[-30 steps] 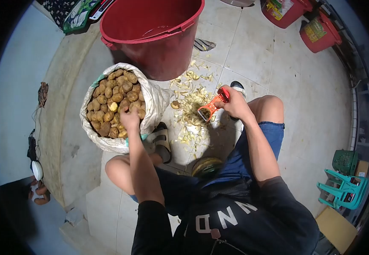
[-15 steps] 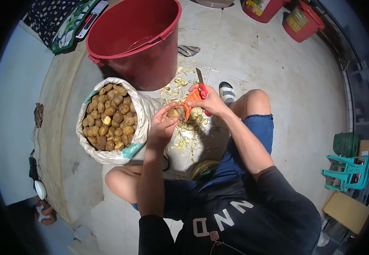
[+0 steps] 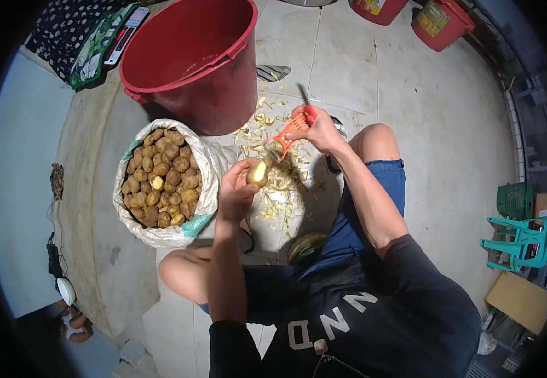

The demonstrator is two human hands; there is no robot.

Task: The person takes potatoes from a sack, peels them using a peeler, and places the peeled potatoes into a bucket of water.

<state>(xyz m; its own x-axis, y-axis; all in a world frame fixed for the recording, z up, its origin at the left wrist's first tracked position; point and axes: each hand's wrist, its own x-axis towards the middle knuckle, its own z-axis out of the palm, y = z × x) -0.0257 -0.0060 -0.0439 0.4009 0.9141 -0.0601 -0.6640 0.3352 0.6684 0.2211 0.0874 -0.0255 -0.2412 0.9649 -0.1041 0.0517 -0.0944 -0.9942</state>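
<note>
My left hand (image 3: pixel 236 189) is closed round a potato (image 3: pixel 258 174), which shows a pale peeled strip on its upper side. An orange peeler (image 3: pixel 290 130) is gripped in my right hand (image 3: pixel 321 134), a short distance above and to the right of the potato. The same hand also holds a knife with a red handle, its dark blade (image 3: pixel 303 94) pointing away from me. Left of my hands stands a white sack (image 3: pixel 207 165) with its mouth rolled open, full of unpeeled potatoes (image 3: pixel 162 165). One potato among them has a pale peeled patch.
Beyond the sack stands a large red bucket (image 3: pixel 223 94). Peelings (image 3: pixel 273 200) lie scattered over the tiled floor beneath my hands. A striped cloth (image 3: pixel 273 73) lies near the bucket. Far right are a teal stool (image 3: pixel 522 242) and a green basket (image 3: pixel 514 200).
The peeler has moved off the potato, up and to the right with my right hand and the knife. The potato has been turned so its pale peeled strip shows.
</note>
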